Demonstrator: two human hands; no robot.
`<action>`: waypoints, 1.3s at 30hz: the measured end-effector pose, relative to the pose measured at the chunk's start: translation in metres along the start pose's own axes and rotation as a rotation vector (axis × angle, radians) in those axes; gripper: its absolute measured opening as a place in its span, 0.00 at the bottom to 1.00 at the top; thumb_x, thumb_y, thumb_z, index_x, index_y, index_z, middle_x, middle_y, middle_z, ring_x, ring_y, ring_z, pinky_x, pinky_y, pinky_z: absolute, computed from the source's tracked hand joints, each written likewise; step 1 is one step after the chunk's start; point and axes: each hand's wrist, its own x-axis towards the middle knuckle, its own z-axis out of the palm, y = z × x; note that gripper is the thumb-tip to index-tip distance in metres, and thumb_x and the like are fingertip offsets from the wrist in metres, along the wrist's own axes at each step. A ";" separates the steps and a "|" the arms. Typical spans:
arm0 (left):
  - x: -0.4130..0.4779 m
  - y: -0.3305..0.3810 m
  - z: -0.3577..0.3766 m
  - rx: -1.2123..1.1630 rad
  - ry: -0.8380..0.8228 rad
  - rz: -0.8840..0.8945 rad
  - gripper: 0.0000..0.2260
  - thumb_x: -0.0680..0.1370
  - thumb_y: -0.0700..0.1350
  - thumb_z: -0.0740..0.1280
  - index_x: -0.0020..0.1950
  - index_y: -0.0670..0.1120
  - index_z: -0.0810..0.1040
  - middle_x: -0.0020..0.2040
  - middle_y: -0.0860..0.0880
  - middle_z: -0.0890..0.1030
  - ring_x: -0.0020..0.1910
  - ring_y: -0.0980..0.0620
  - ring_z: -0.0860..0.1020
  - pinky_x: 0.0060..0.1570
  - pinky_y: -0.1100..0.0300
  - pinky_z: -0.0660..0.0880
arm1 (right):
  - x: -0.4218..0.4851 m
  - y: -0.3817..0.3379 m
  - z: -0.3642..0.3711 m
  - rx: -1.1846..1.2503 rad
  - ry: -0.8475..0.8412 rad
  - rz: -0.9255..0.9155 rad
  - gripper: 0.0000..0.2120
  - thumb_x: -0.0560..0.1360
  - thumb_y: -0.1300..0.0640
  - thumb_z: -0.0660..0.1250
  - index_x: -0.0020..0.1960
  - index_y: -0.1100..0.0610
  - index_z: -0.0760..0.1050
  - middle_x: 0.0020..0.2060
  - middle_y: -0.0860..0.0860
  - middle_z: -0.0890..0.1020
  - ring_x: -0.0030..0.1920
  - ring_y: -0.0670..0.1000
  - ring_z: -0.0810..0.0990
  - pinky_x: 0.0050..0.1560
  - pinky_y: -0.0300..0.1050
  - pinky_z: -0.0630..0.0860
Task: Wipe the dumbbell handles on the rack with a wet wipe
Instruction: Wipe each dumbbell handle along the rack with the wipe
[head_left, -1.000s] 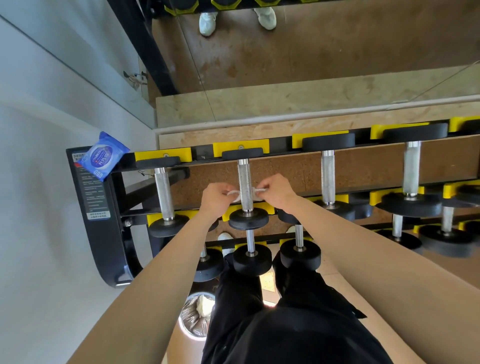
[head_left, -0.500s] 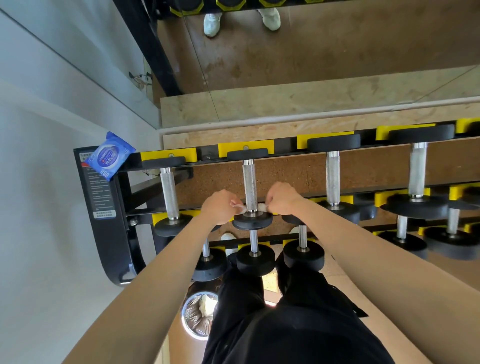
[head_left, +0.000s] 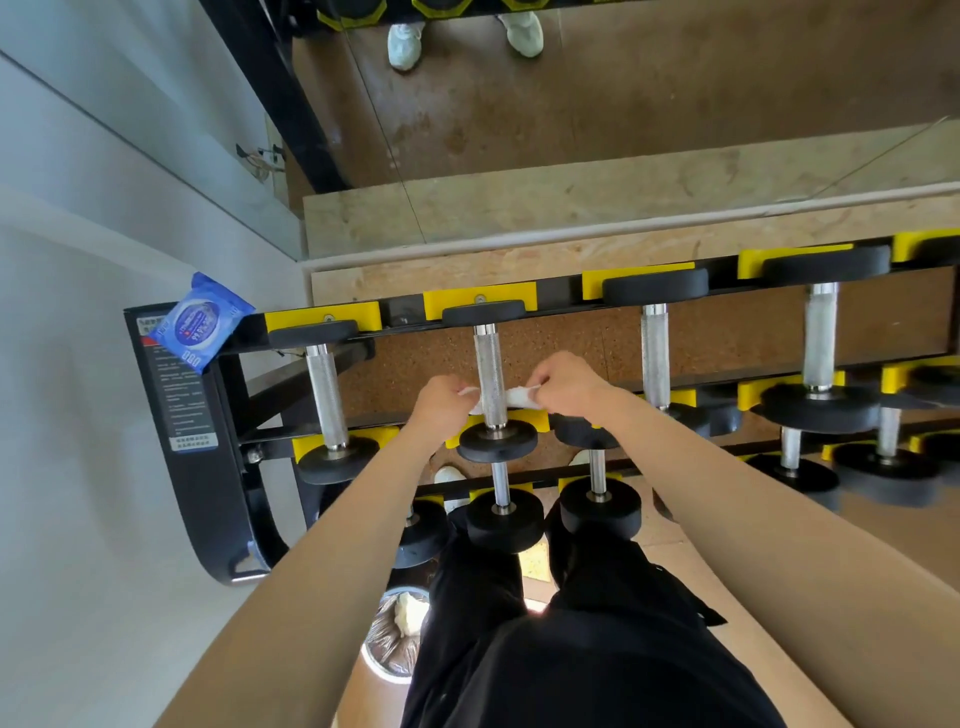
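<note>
A white wet wipe (head_left: 514, 397) is looped around the knurled steel handle of the second dumbbell (head_left: 488, 364) on the top row of the black and yellow rack (head_left: 197, 467). My left hand (head_left: 441, 402) pinches the wipe's left end and my right hand (head_left: 563, 384) pinches its right end, one on each side of the handle. The wipe sits low on the handle, just above the near black weight head (head_left: 497, 440). The part of the wipe behind the handle is hidden.
A blue wet-wipe pack (head_left: 203, 322) lies on the rack's top left corner. More dumbbells (head_left: 654, 358) fill the top row and the lower rows. A lined bin (head_left: 392, 634) stands on the floor by my legs. A mirror (head_left: 571, 104) rises behind the rack.
Both hands slid the wipe down toward the near weight head, then back up the handle a little. Both ends stay pinched throughout.
</note>
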 end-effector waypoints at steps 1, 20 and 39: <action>-0.001 -0.001 0.002 0.030 0.001 0.021 0.08 0.82 0.44 0.64 0.51 0.41 0.81 0.47 0.43 0.79 0.49 0.44 0.78 0.48 0.54 0.73 | 0.001 0.000 -0.005 0.039 0.030 0.008 0.08 0.77 0.62 0.68 0.55 0.58 0.83 0.46 0.52 0.82 0.45 0.49 0.80 0.40 0.37 0.74; -0.002 0.011 -0.018 -0.528 0.293 -0.082 0.04 0.81 0.42 0.67 0.51 0.49 0.80 0.47 0.51 0.82 0.51 0.48 0.81 0.61 0.49 0.78 | 0.014 -0.031 0.002 0.389 0.082 0.108 0.06 0.79 0.63 0.66 0.54 0.60 0.80 0.43 0.55 0.83 0.36 0.47 0.80 0.34 0.38 0.76; 0.000 0.044 -0.001 -1.105 0.228 -0.126 0.03 0.81 0.39 0.68 0.49 0.43 0.81 0.49 0.43 0.85 0.50 0.45 0.83 0.56 0.52 0.80 | 0.013 -0.019 -0.018 1.582 -0.074 0.266 0.03 0.79 0.65 0.65 0.52 0.64 0.75 0.36 0.54 0.74 0.35 0.47 0.73 0.37 0.39 0.70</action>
